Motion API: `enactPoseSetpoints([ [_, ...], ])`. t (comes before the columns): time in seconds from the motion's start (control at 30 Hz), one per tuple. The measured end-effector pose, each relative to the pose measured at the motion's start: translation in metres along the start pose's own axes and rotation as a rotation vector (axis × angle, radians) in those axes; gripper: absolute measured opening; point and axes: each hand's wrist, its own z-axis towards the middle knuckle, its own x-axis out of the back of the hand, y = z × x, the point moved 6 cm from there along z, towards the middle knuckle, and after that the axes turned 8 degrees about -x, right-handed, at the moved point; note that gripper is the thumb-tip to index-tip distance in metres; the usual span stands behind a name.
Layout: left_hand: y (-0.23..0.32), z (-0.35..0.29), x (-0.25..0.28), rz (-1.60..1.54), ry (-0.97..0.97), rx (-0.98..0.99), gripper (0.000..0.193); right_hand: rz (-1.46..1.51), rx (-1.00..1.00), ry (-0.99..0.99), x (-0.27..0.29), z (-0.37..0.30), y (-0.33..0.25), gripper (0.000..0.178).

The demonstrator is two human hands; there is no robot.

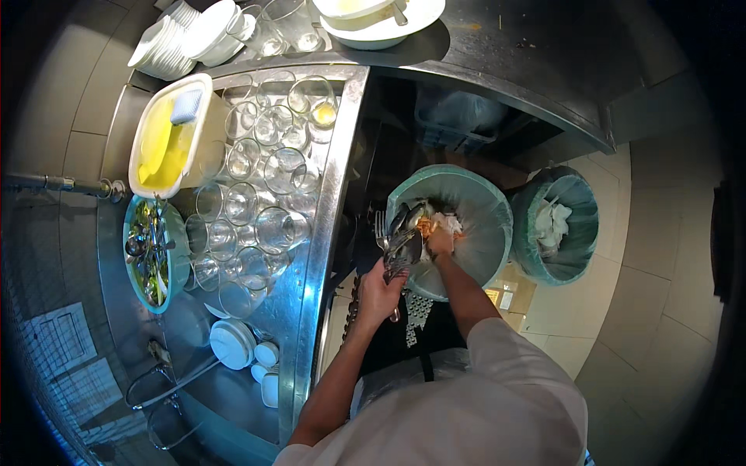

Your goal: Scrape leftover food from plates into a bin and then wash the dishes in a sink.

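Note:
My left hand (379, 293) is closed round a bunch of forks and spoons (398, 247), held over the near left rim of a round bin (482, 260) with a pale green liner. Reaching down into that bin is my right hand (440, 242), its fingers curled in beside crumpled white tissue (448, 223) and orange-brown food scraps (424, 226). What those fingers hold, if anything, is hidden.
A metal counter (330, 147) at left carries many glasses (284, 167), a tub of yellow liquid (180, 147), a basin of cutlery (176, 252) and small white dishes (231, 344). A second lined bin (587, 225) stands right. Stacked plates (165, 50) sit at the back.

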Motion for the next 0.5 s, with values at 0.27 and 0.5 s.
enactPoseSetpoints([
  [0.27,-0.162,0.035,-0.014,0.130,-0.127,0.469,0.017,0.793,0.070,-0.251,0.196,-0.124,-0.047,0.051],
  [0.5,-0.229,0.063,-0.059,0.897,-0.682,0.423,0.037,1.056,-0.127,-0.310,0.317,-0.151,0.095,0.055],
])
